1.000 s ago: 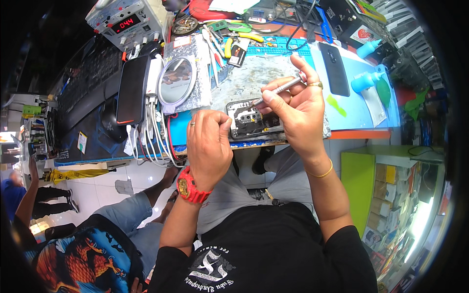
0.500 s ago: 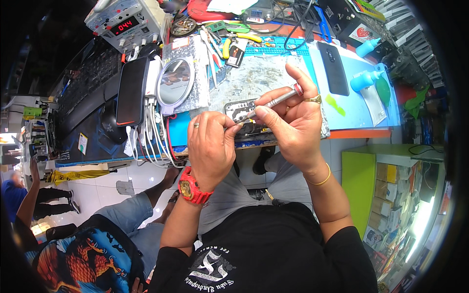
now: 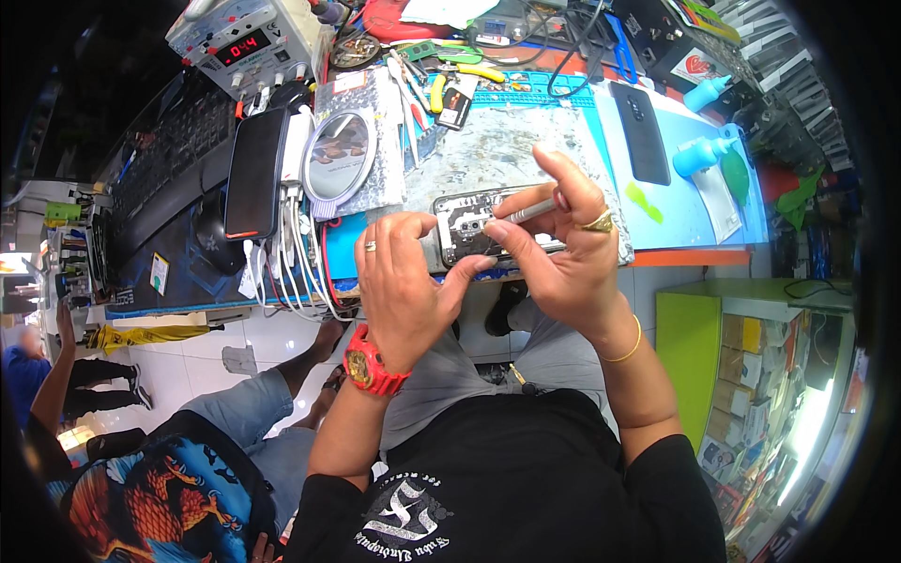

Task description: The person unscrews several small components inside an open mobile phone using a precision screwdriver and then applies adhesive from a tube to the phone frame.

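An opened phone [image 3: 457, 242] lies at the near edge of the work mat, its dark inner parts and several small screws or contacts bared. My left hand [image 3: 404, 286] is curled round its left end, fingertips at the left side and thumb along the near edge. In my right hand [image 3: 569, 258] a slim grey screwdriver [image 3: 532, 212] is pinched between thumb and fingers, slanting down toward the phone. Its tip is too small to make out, and my fingers cover part of the phone's right half.
A round mirror [image 3: 339, 158], a dark phone [image 3: 255, 174] and white cables [image 3: 291, 249] lie on the left. Behind are yellow-handled pliers [image 3: 437, 94] and a power supply [image 3: 246, 47]. On the right are another phone [image 3: 640, 131] and blue bottles [image 3: 702, 156]. Another person [image 3: 178, 469] sits at left.
The screwdriver has left my left fingertips and moved over the phone, its shaft now lying flatter. My left hand has opened from its pinch and spread round the phone's left end.
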Tool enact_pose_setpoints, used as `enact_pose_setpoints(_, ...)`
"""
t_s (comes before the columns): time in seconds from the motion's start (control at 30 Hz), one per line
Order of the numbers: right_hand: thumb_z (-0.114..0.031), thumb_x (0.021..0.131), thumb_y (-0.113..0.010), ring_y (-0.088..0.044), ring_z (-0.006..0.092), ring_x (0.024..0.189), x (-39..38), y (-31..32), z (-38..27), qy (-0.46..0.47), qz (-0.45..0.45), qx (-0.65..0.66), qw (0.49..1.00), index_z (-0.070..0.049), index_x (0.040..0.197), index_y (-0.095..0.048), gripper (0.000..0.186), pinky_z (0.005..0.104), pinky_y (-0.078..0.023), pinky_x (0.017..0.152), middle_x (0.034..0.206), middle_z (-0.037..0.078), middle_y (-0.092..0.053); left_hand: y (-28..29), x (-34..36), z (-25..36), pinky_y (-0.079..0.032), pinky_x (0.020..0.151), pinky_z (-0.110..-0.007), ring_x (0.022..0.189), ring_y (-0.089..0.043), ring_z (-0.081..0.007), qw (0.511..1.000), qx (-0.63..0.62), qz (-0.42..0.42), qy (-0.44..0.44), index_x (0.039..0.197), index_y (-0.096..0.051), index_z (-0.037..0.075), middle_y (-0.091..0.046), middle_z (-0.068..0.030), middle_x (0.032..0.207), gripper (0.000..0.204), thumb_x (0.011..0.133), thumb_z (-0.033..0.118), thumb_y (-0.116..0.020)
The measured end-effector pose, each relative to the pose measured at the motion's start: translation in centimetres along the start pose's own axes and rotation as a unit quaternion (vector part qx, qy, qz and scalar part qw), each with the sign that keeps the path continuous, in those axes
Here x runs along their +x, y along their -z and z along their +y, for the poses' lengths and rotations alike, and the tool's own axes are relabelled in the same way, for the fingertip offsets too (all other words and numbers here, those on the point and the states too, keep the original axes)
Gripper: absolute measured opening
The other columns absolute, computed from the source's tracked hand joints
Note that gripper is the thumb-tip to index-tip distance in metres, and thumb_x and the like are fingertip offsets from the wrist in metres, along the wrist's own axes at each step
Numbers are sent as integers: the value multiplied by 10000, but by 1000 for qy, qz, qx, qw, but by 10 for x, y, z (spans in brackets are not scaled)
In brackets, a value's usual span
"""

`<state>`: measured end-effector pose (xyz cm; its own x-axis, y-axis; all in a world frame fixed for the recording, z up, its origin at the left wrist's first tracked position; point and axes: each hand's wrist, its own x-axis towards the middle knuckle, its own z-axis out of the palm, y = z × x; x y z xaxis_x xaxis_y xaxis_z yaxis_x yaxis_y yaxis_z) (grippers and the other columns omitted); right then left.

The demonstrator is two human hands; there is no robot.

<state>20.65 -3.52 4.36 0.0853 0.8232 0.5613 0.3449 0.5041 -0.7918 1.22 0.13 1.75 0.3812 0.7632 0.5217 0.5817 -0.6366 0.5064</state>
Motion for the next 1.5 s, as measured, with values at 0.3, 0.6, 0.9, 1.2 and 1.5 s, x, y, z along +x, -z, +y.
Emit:
enact_pose_setpoints(0.3,94,905,-807,-786,206,914,-2,3,2,39,-44,-86,995,1,1571,-463,756,323,-663,728,1076,172,-751,-3,-13,-9,-429,993,-503,1074,-604,-342,999,23,-25,-17,1205,-664,39,-657,-132,1146,584,817,399,-912)
enact_pose_setpoints(0.6,4,865,-790,-772,308,841,18,2,-13,76,-134,-174,973,-20,1541,-537,723,405,-623,724,1182,169,-774,-4,-13,-11,-423,994,-501,1070,-603,-332,1000,13,-15,-23,1183,-683,60,-666,-118,1132,511,808,322,-911)
enact_pose_setpoints(0.9,26,881,-782,-779,317,883,19,0,-13,86,-129,-202,967,-59,1534,-566,693,408,-623,746,1134,172,-782,-5,-12,-11,-424,1005,-495,1070,-613,-315,1000,-7,-7,-17,1137,-712,91,-680,-82,1132,454,793,307,-916)
enact_pose_setpoints(1.2,57,884,-768,-788,355,954,17,-5,-9,60,-85,-121,987,-44,1548,-542,708,406,-640,752,1198,192,-775,-5,-12,-11,-435,988,-485,1060,-628,-322,999,-14,5,-28,1140,-712,70,-702,-99,1134,457,780,248,-928)
enact_pose_setpoints(1.5,55,833,-791,-786,344,958,17,-1,-13,74,-148,-153,974,-17,1548,-520,768,406,-649,765,1325,212,-739,-5,-12,-12,-430,1016,-486,1052,-634,-296,1000,-11,8,-25,1113,-725,85,-701,-71,1119,431,782,278,-922)
